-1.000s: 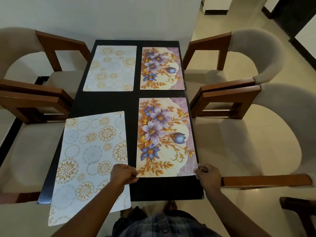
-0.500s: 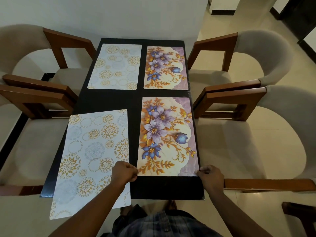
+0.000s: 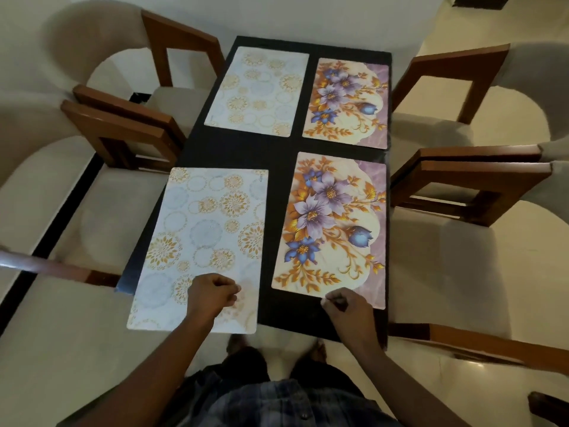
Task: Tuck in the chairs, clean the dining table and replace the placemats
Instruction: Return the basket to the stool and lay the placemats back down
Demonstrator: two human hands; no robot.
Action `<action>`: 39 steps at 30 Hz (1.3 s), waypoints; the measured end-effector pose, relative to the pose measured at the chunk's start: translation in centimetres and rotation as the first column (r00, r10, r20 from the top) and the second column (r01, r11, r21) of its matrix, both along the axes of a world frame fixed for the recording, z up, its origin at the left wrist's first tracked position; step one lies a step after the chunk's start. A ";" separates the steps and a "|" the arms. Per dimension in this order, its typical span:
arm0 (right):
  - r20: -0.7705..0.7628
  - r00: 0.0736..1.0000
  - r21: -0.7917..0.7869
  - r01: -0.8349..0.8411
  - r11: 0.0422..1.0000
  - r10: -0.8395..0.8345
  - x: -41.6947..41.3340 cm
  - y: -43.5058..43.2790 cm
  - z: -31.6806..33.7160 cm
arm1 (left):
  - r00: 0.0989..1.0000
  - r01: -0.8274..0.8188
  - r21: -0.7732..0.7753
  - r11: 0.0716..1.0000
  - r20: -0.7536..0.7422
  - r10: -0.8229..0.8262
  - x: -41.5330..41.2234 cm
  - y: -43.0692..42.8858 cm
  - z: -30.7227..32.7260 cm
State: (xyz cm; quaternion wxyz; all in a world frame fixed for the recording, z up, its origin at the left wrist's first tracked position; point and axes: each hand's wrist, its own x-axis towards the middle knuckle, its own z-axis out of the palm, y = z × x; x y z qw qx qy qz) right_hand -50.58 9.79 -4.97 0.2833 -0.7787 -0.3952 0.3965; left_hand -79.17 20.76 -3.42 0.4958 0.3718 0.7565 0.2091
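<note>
Dark bench carries 4 mats. Curled fingers of the left hand sit over the near circle mat, the right hand curled at the near floral mat edge; grip cannot be told.

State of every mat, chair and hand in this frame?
Near-left white mat: flat, skewed, overhanging near edge of table.
Near-right floral mat: flat on table.
Far white mat: flat.
Far floral mat: flat.
Chairs: seats out, not tucked.
Left hand: curled over near-left white mat; grip unclear.
Right hand: curled at near-right floral mat's edge; grip unclear.
</note>
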 end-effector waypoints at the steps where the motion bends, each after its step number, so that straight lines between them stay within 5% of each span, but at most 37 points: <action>1: -0.033 0.999 0.002 -0.026 1.000 0.026 -1.4 0.1 0.0 | 0.999 -0.029 0.015 0.999 0.014 0.029 -1.4 -0.2 0.2; 7: -0.092 0.992 -0.047 -0.096 0.994 0.092 -9.0 0.6 -0.1 | 0.995 -0.092 0.087 0.992 -0.035 0.095 -10.1 -1.2 0.2; 13: -0.056 0.987 -0.246 -0.157 0.957 0.148 -14.9 -0.4 -1.7 | 0.966 -0.058 0.107 0.993 -0.247 0.083 -17.9 -2.0 -1.1; 17: -0.069 0.993 -0.223 0.076 0.972 -0.094 -17.9 -1.0 -2.6 | 0.984 -0.086 0.011 0.996 -0.159 0.087 -21.0 -2.0 -2.7; 21: -0.268 0.909 -0.184 0.278 0.943 -0.320 -19.2 0.0 -1.0 | 0.994 -0.109 -0.026 0.994 -0.011 0.109 -22.6 -1.3 -2.8; 26: -0.323 0.929 -0.136 0.144 0.980 -0.182 -18.5 1.2 -0.4 | 0.999 -0.040 -0.005 0.999 0.009 0.040 -23.7 -0.4 -1.8; 39: -0.428 0.890 0.036 0.191 0.981 -0.158 -17.2 1.1 0.9 | 0.991 -0.128 0.161 0.979 -0.023 0.133 -21.7 -0.4 1.2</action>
